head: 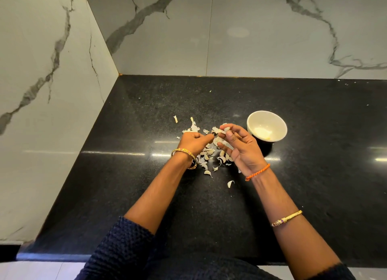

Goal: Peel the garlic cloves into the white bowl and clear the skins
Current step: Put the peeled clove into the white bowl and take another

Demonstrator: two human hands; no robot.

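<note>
1. Sleeves (125,248): dark blue knit, at 6 o'clock along the near counter edge, pushed up both forearms.
2. Gold bangle (287,218): on the right forearm, at 4 o'clock.
3. Counter (104,196): black, speckled, glossy; bears everything below.
4. Stray skin (230,183): one curl lying alone at 6 o'clock of the pile.
5. Orange thread (258,172): round the right wrist.
6. Second bangle (185,155): gold, on the left wrist.
7. Skins (209,154): loose papery pile with cloves among them, centre of the counter, under and between both hands; a few scraps trail off toward 11 o'clock.
8. Left hand (193,142): knuckles up, fingers curled, fingertips pinched at 3 o'clock toward the right hand; what they pinch is too small to tell.
9. Right hand (240,145): palm turned up, thumb and forefinger pinching a clove (227,129); other fingers loosely spread. The two hands nearly meet above the pile.
10. Bowl (267,126): white, upright, just beside the right hand at its 2 o'clock; pale peeled garlic in its bottom.
11. Walls (251,39): white marble with grey veins, at 12 and 9 o'clock, meeting in a corner.
</note>
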